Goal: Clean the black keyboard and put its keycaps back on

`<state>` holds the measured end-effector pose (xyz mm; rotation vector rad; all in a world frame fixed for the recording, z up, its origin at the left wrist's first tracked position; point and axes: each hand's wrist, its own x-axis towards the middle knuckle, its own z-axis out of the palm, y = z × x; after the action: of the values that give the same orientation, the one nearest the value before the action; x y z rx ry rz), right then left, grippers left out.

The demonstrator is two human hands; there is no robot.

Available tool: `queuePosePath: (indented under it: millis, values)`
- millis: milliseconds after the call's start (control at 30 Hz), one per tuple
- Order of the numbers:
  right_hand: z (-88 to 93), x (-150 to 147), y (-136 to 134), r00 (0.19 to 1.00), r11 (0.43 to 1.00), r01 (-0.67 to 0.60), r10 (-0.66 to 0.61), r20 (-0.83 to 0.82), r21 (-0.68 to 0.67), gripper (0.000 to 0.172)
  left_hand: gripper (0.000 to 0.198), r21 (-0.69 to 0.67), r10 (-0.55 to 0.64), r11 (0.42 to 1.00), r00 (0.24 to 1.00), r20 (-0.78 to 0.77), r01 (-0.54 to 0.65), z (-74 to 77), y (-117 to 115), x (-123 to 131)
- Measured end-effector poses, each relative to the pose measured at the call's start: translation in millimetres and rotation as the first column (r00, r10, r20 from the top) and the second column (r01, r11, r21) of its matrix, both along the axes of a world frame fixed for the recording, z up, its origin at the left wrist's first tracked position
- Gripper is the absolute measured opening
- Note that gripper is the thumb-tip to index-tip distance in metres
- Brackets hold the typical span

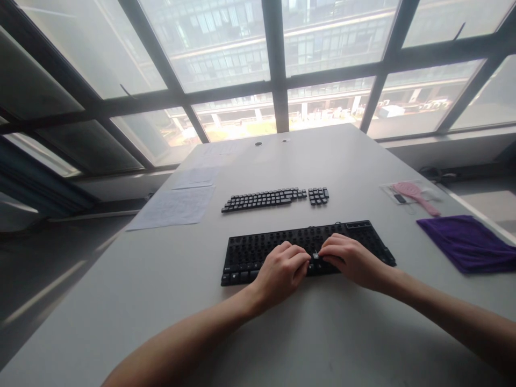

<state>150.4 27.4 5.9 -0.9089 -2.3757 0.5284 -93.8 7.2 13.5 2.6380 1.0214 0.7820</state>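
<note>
A black keyboard [266, 250] lies on the white table, most of its upper rows bare of keycaps, with keycaps still along the front edge. Over its right-centre part, my left hand [284, 266] rests with the fingers curled together, tips beside a small keycap [315, 256]. From the other side my right hand [350, 258] reaches the same spot, thumb and fingers pinched. A thin light line shows between the two hands; what either pinch holds is too small to make out. Behind the keyboard, loose black keycaps [264, 200] stand in rows, with a separate block of number keycaps [318, 196].
Paper sheets [173, 207] lie on the left of the table [181, 301]. To the right are a pink hairbrush-like object [415, 193] on a clear plastic bag and a folded purple cloth [467, 242]. Large windows [226, 43] stand beyond the far edge.
</note>
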Motion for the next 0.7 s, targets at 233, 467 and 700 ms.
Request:
queuePosePath:
  millis: [233,467,700]
  values:
    - [4.5,-0.5,-3.4,0.997,0.995,-0.065,0.061,0.044,0.081,0.028,0.018,0.003,0.009,1.0,1.0,-0.01,-0.009,0.9,0.7,2.9]
    - [-3.0,-0.2,-1.6,0.996,0.998,0.055,-0.056,-0.073,-0.015,0.019,0.018,-0.035,0.011,0.999,1.0,0.009,-0.01,-2.1,1.2,3.1]
    - [0.4,-1.2,3.9,0.988,0.987,0.095,-0.109,-0.106,-0.13,0.016,0.017,-0.09,0.02,0.996,0.998,0.055,-0.015,-2.5,3.2,3.4]
